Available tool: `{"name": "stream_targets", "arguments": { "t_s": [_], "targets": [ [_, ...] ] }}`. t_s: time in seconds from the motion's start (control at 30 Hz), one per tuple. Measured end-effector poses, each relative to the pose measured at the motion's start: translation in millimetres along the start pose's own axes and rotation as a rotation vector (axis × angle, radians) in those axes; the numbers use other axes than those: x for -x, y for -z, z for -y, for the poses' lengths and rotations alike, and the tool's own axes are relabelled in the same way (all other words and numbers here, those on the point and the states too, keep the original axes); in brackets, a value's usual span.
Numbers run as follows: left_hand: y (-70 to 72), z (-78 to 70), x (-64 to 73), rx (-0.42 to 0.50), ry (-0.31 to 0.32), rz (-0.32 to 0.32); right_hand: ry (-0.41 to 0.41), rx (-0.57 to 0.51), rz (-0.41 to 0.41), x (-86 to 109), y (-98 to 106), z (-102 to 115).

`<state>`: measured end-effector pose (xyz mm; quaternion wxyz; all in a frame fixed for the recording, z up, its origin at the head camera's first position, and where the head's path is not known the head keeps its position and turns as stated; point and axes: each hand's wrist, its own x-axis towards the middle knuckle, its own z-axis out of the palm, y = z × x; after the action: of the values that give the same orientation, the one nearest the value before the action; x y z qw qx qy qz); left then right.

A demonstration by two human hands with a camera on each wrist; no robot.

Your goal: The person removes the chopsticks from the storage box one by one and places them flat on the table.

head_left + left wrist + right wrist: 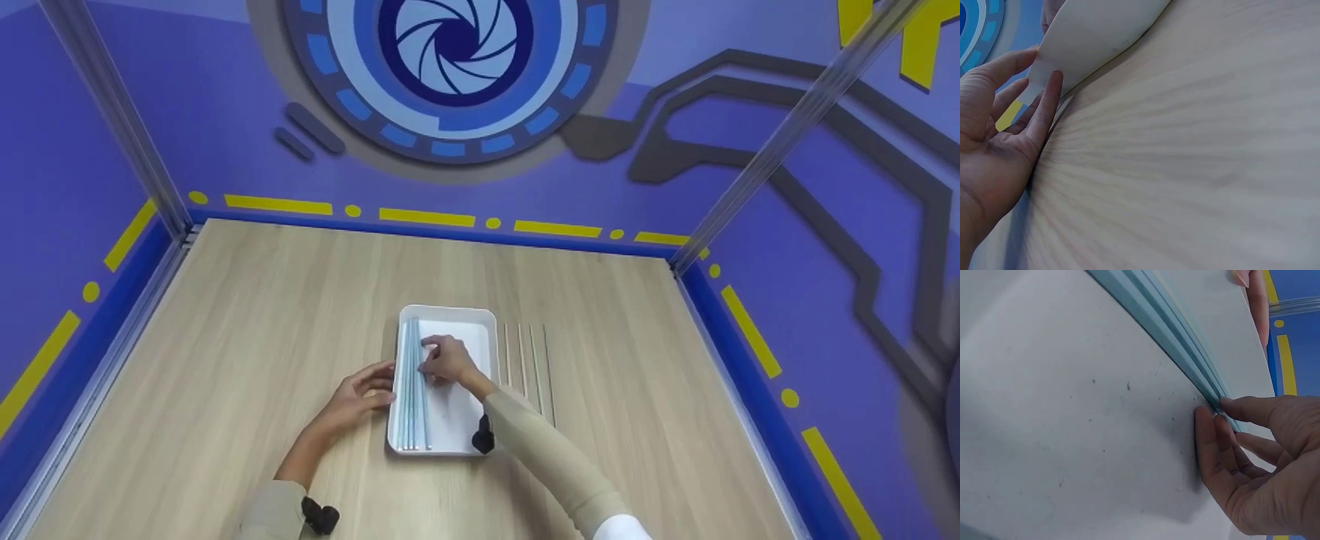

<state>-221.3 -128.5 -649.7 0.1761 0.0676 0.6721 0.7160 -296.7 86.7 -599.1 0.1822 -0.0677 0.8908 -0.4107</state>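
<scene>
A white rectangular tray [454,424] is sitting on the wood-grain tabletop [292,300], its long sides running from near to far. Light-blue sticks [409,409] are lying side by side along the left part of the tray, reaching almost from its near end to its far end. The right hand [448,360] is reaching into the tray from the right and pinching at the right edge of the stick bundle, beyond its middle. The left hand [352,397] is touching the tray's left side from outside, its fingers extended and loose. Small dark specks [1128,386] are showing on the tray floor. Just right of the tray, four thin rods [547,360] are lying apart on the tabletop, running near to far, with the beige right sleeve [547,450] partly covering them. A purple-blue panel [225,112] is standing along the far side.
</scene>
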Motion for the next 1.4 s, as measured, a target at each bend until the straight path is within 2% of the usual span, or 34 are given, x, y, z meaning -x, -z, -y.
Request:
{"name": "stream_targets", "arguments": {
  "t_s": [0.27, 0.7, 1.13, 1.4],
  "targets": [
    [-2.5, 0.0, 1.0, 0.017, -0.003, 0.002, -0.034, 0.173, -0.045, 5.5, 6, 1],
    [-1.1, -1.0, -1.9, -0.010, 0.000, -0.016, -0.029, 0.155, 0.010, 3.6, 19, -5],
    [-0.3, -1.7, 0.2, -0.002, 0.000, -0.030, 0.014, -0.076, 0.106, 15.0, 34, -6],
    [-1.5, -1.5, 2.1, 0.000, -0.023, -0.016, 0.050, -0.210, 0.096, 23.5, 46, -6]
  ]
}}
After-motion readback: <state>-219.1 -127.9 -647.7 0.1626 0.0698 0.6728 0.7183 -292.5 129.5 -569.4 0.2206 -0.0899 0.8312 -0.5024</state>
